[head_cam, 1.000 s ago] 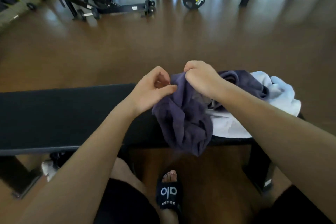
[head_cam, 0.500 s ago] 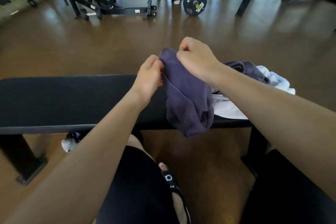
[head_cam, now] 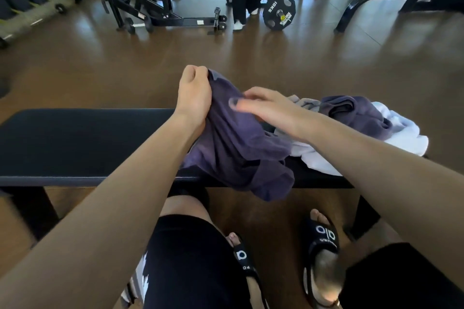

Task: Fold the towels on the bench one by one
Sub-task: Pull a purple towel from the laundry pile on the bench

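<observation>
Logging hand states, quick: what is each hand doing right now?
Left hand: closed, grip on the top corner of the dark purple cloth towel.
Right hand: open, blurred, fingers stretched over the towel.

Landmark: the heap of towels (head_cam: 376, 130) at the right end of the surface (head_cam: 82, 143). Left of the heap the black padded surface lies bare along its whole length, open to a hand from the near edge. Just left of the heap a purple towel (head_cam: 236, 148) covers the pad and spills over the near edge. The left hand (head_cam: 194, 94) grips its top corner; the right hand (head_cam: 266, 105) lies across it, blurred. Beyond the heap, open brown floor. Farther beyond stand a weight plate (head_cam: 279, 12) and black machine frames (head_cam: 150, 0).
</observation>
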A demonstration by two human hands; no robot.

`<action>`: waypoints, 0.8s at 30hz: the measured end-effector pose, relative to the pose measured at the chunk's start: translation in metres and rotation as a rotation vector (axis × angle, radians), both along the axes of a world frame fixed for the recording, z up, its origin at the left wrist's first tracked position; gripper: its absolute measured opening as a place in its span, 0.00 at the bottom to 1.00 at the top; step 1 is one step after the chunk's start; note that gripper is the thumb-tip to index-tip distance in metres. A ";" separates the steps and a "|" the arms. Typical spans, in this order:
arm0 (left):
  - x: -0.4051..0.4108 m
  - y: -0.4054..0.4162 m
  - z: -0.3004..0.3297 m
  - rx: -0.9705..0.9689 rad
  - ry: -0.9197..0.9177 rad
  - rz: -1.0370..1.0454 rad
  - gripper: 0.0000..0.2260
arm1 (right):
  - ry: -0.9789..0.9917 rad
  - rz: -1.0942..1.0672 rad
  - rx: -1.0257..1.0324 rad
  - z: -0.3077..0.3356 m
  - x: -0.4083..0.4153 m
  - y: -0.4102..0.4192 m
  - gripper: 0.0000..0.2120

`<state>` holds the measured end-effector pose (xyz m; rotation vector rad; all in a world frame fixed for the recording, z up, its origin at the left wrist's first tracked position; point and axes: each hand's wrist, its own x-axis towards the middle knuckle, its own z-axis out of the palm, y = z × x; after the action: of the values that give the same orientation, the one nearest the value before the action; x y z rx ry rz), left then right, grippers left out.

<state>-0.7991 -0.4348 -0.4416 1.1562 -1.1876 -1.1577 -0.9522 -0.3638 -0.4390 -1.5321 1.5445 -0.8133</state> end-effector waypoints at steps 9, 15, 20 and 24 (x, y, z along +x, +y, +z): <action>0.029 -0.025 -0.010 -0.074 -0.237 0.200 0.06 | 0.422 0.025 -0.141 -0.019 -0.001 -0.020 0.18; 0.060 -0.033 -0.023 -0.062 -0.632 0.111 0.23 | 0.380 0.001 -0.148 -0.025 0.006 -0.033 0.20; 0.063 -0.022 -0.036 -0.648 -1.053 -0.370 0.36 | 0.379 0.111 -0.175 -0.019 0.027 -0.037 0.19; 0.060 -0.025 -0.043 -0.613 -0.963 -0.481 0.15 | 0.319 0.208 -0.209 -0.014 0.037 -0.042 0.17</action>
<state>-0.7393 -0.4599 -0.4844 0.9565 -2.4482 -0.4196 -0.9153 -0.4053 -0.4534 -2.0175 1.5229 -0.6498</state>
